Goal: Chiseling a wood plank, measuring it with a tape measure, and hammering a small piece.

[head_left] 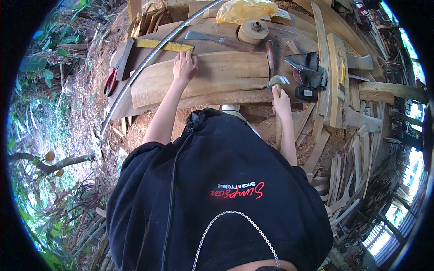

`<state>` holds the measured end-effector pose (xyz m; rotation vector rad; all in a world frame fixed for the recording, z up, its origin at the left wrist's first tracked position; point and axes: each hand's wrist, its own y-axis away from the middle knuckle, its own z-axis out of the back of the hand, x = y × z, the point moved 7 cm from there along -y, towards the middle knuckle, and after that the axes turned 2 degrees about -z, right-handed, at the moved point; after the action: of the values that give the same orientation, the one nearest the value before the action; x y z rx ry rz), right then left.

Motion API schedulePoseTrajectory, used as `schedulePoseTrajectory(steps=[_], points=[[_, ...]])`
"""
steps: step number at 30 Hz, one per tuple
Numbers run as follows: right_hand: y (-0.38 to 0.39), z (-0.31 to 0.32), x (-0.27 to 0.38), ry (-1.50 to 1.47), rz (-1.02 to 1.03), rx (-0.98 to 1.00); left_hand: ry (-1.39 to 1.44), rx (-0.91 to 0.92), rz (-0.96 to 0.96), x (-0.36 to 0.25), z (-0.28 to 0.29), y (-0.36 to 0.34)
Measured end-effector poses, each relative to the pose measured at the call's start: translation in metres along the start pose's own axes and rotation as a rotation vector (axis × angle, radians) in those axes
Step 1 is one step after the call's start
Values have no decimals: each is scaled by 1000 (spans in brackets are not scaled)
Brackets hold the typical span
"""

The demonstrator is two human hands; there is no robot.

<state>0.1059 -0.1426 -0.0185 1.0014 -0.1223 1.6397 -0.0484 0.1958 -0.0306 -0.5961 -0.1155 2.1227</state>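
- Board [226,74]: pale, long, lying flat on the worktable [118,101] in front of the person; grain visible, dark crack along its near edge toward the right end.
- Left hand [185,67]: on the board's far edge, fingertips just beside a yellow bar [172,46]. Cannot tell whether the fingers grip or only rest.
- Right hand [281,103]: fingers closed round the hammer [277,81] by its handle, close below the head; head at the board's right end, contact unclear.
- Long metal rule [135,74]: crosses the board's left end; fine graduations, too small to read.
- Left of it: red-handled pliers [110,83].
- Beyond the board: chisel [205,38], round wooden block [253,31], yellow plastic bag [246,11].
- Right: dark pouch [311,70]; black box-shaped item [306,93] with a pale mark, illegible; yellow-handled knife [342,81] on wooden strips [333,67].
- Black hoodie [217,158]: red script, smaller white lettering, upside down in view.
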Motion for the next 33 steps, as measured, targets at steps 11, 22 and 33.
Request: schedulePoseTrajectory(steps=[11,22,33], points=[[-27,8,-3,-400,-122,210,126,156,-152,-69,-36,-22],[-31,9,-4,-534,-254,412,188,125,-2,-69,-42,-29],[13,35,-5,-371,-374,571,426,11,-31,-55,-14,-18]])
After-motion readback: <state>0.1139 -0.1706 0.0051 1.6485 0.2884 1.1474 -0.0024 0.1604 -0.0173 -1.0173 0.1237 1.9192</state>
